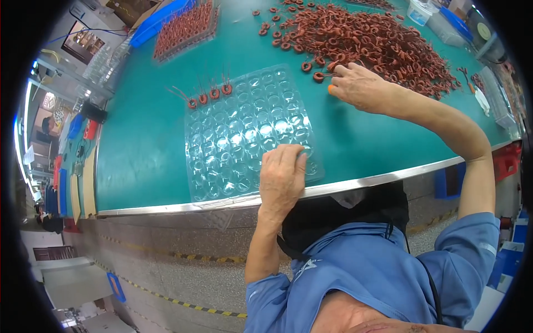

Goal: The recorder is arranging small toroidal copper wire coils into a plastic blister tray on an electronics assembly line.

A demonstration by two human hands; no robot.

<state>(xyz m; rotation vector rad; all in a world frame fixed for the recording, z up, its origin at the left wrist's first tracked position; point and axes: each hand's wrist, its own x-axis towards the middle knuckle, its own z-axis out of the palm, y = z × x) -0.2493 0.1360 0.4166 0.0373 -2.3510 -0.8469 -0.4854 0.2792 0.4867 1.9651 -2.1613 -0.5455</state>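
The coil (pixel 318 76) I am after lies at the near fringe of the pile (pixel 366 39), toward the far right corner of the table (pixel 144 139). I judge it light and stiff: a small ring wound in copper-red wire, with thin bare leads sticking out. The leads look easy to bend and likely to snag on neighbours, so I would pinch the ring itself across its outer rim, not the wires. My right hand (pixel 361 86) rests palm down at the pile's edge, fingertips at the coil; whether they have closed on it I cannot tell. An orange cap covers one fingertip.

My left hand (pixel 283 175) lies flat on the near right corner of the tray (pixel 244 133), fingers curled over it, pressing it down at the table's near edge. The tray is clear thin plastic, rows of round pockets, glossy; I judge it floppy and prone to slide. Four coils (pixel 210 95) sit in its far row, at the left, leads pointing up.

A filled tray (pixel 186 28) lies at the far left corner. Clear boxes (pixel 422 11) stand at the far right edge.
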